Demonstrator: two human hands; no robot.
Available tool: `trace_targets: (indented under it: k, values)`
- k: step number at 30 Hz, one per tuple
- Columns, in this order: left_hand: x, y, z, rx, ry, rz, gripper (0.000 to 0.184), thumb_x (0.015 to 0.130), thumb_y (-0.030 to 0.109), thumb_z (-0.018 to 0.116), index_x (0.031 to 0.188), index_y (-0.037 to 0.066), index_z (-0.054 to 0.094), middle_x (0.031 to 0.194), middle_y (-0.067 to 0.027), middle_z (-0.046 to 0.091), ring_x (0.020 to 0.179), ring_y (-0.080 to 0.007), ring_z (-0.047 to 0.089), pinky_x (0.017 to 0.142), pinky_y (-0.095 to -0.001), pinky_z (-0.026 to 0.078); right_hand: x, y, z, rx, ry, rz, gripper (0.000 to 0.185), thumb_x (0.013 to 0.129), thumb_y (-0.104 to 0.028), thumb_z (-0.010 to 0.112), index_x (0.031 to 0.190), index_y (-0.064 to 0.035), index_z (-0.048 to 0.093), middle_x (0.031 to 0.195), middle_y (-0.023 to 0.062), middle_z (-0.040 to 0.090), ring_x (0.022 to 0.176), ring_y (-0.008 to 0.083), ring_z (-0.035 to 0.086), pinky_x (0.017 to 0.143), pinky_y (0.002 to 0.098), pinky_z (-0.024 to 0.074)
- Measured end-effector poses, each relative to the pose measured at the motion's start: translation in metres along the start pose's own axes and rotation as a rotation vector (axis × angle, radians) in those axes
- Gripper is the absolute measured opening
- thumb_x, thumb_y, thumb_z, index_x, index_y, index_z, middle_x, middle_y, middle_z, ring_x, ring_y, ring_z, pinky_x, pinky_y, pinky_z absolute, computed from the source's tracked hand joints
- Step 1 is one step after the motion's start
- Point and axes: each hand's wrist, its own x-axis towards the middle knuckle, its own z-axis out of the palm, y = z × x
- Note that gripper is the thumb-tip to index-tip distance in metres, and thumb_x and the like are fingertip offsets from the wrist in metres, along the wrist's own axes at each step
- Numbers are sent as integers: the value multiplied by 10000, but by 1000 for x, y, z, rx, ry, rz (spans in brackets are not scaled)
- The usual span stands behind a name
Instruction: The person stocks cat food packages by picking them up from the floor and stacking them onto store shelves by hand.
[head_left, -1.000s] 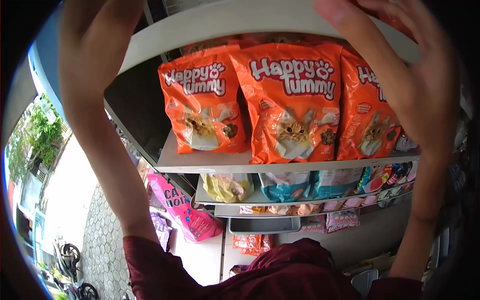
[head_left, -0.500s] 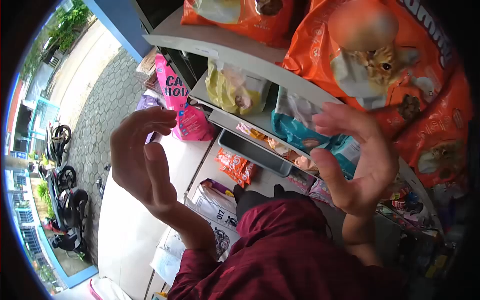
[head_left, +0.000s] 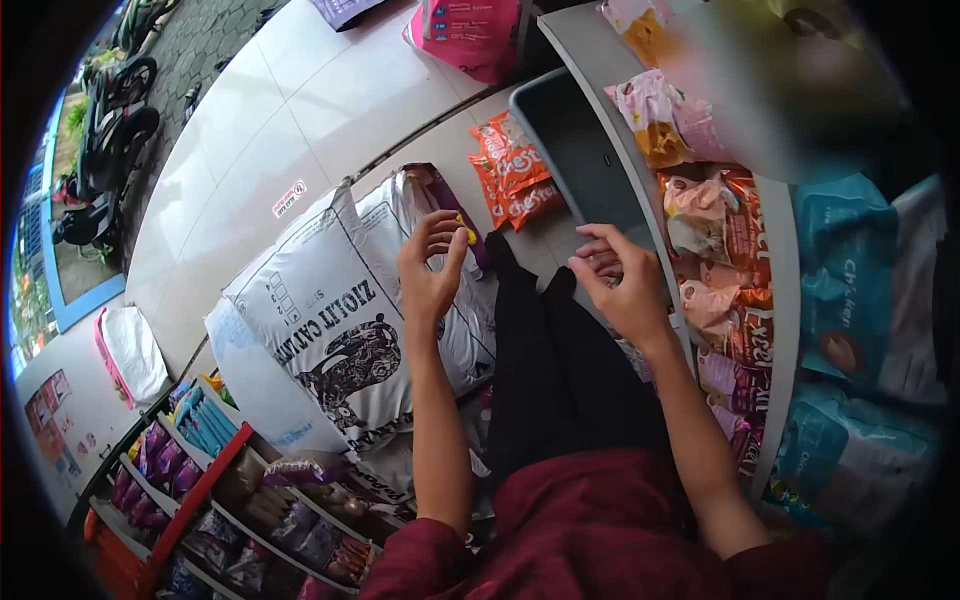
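My left hand [head_left: 430,272] is raised over the white cat litter sacks [head_left: 330,325], its fingers loosely bent and apart from the thumb. Nothing is in it. My right hand [head_left: 627,287] hovers above my legs, beside the lower shelf, with bent fingers and a gap to the thumb; it is empty too. Between and beyond the hands, orange Chester packets [head_left: 518,172] lie on the tiled floor. A grey plastic tray [head_left: 580,140] rests against the shelf, just past my right hand.
Shelves on the right hold small pet food packets [head_left: 700,215] and teal bags [head_left: 845,265]. A pink bag [head_left: 468,38] stands at the top. At lower left is a rack [head_left: 215,470] of packets with a red edge. Motorbikes [head_left: 110,160] are parked outside.
My view has swung down toward the floor and sacks. Both hands, earlier held high before the shelves, now appear lower and closer together, with fingers still curved and empty.
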Motion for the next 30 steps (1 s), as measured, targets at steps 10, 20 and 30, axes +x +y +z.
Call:
trace_targets:
  k: [10,20,30]
  values:
    - [98,-338,122,-288,84,-463,375,915,310,582,1150,17,566,1003,-75,643,850,-119,588,723,-255,463,169,322,177,553,-61,666,580,824,-261,711,1258,8,435,981,149,626,804,185,642,713,298,534]
    - [221,-505,224,-47,41,-425,672,845,419,651,1262,-57,426,1099,-174,589,975,-175,588,806,-301,486,320,491,246,780,339,814,889,728,-370,784,1348,50,306,1292,230,424,1172,306,479,979,430,418]
    - [233,-492,210,-249,13,-651,681,776,380,738,1214,-52,446,1063,-149,607,893,-184,627,738,-285,505,328,489,250,1100,299,771,538,768,-236,751,1217,-70,508,1201,103,558,1114,219,536,862,390,480]
